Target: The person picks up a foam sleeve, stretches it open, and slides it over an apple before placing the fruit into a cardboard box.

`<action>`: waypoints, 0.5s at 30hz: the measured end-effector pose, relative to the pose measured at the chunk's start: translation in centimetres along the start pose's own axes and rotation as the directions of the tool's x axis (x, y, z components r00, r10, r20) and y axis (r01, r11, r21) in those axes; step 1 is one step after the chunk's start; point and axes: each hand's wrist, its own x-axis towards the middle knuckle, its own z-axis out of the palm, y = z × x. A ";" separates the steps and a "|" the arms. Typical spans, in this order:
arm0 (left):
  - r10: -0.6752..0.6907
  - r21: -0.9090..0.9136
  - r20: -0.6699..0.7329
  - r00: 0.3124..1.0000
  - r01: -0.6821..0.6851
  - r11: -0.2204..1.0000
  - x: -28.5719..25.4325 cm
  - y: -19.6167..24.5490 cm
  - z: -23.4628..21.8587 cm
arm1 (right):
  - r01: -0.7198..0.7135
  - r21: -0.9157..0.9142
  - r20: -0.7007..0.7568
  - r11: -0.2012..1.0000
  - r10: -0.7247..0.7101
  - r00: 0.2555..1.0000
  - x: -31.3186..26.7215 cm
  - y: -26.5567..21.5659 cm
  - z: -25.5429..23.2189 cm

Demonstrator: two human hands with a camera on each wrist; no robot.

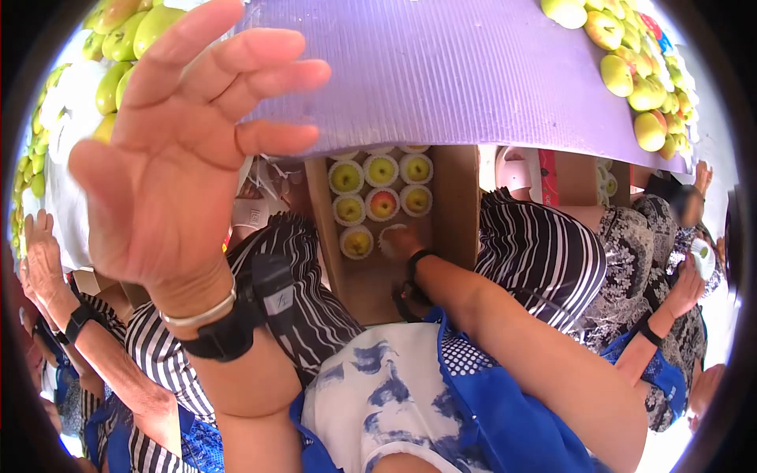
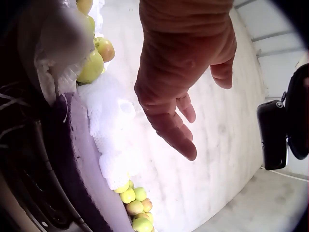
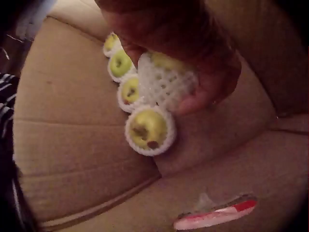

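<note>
Holds left hand (image 1: 169, 169) raised with fingers (image 1: 276, 139) loosely extended; grips netted apple (image 3: 169, 84) with right hand (image 1: 404, 242) inside cardboard box (image 1: 455, 201) of wrapped apples (image 1: 382, 205).

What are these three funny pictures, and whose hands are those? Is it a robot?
No robot, just a person wearing cameras. The big round picture looks down from the head; the other two come from the left and right wrists.

The left hand is raised with nothing in it. The right hand reaches into a cardboard box, holding a net-wrapped apple. Other netted apples sit inside. Loose apples are piled by the edge of the purple surface.
</note>
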 end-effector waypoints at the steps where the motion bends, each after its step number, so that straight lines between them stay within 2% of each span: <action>1: -0.013 0.001 -0.016 1.000 0.013 1.000 -0.2 0.1 -0.2 | 0.037 0.006 -0.013 0.999 -0.037 0.999 0.2 0.4 0.4; 2: -0.027 0.001 -0.032 0.999 0.027 1.000 -0.4 0.2 -0.3 | 0.072 0.012 -0.027 0.997 -0.072 0.997 0.5 0.7 0.9; 5: -0.049 0.015 -0.073 0.996 0.050 0.999 -0.5 0.3 -0.6 | 0.107 -0.318 -0.341 0.942 -0.219 0.914 1.7 1.6 2.9; 8: -0.087 0.077 -0.100 0.991 0.095 0.992 -0.5 0.2 -0.2 | 0.282 -0.178 -0.263 0.943 -0.322 0.910 2.9 2.1 3.4; 11: -0.112 0.157 -0.102 0.988 0.127 0.979 -0.3 0.3 0.4 | 0.210 -0.277 -0.282 0.938 -0.288 0.915 2.9 2.0 3.0; 14: -0.127 0.163 -0.105 0.986 0.143 0.976 -0.2 0.1 0.6 | 0.119 -0.400 -0.397 0.909 -0.289 0.871 3.5 2.2 2.9; 15: -0.131 0.166 -0.116 0.985 0.149 0.975 -0.3 0.2 0.5 | 0.170 -0.338 -0.398 0.926 -0.305 0.865 4.7 3.1 2.8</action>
